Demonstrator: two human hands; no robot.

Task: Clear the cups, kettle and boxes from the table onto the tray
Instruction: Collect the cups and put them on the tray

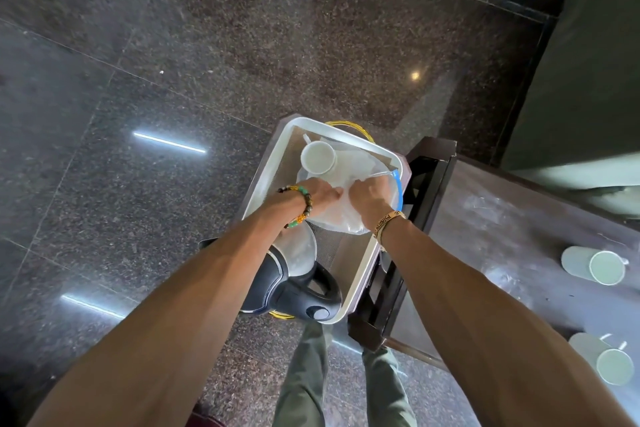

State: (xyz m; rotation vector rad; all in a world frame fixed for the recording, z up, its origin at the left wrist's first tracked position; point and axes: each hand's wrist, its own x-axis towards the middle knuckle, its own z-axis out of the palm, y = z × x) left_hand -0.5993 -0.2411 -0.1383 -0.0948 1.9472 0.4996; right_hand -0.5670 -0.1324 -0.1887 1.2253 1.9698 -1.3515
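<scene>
A white tray (277, 163) with gold handles sits over the dark floor beside the table. On it stands a white cup (318, 158), a clear plastic box with a blue edge (363, 170) and, at the near end, a black and silver kettle (294, 274). My left hand (317, 196) and my right hand (369, 194) both press down on the plastic box, fingers curled at its top. Two white cups remain on the dark table to the right, one farther (595, 265) and one nearer (604, 359).
The dark table (485, 253) has a black frame edge right next to the tray. A polished granite floor spreads to the left. A dark cabinet or wall (588, 80) rises at the upper right. My legs are below the tray.
</scene>
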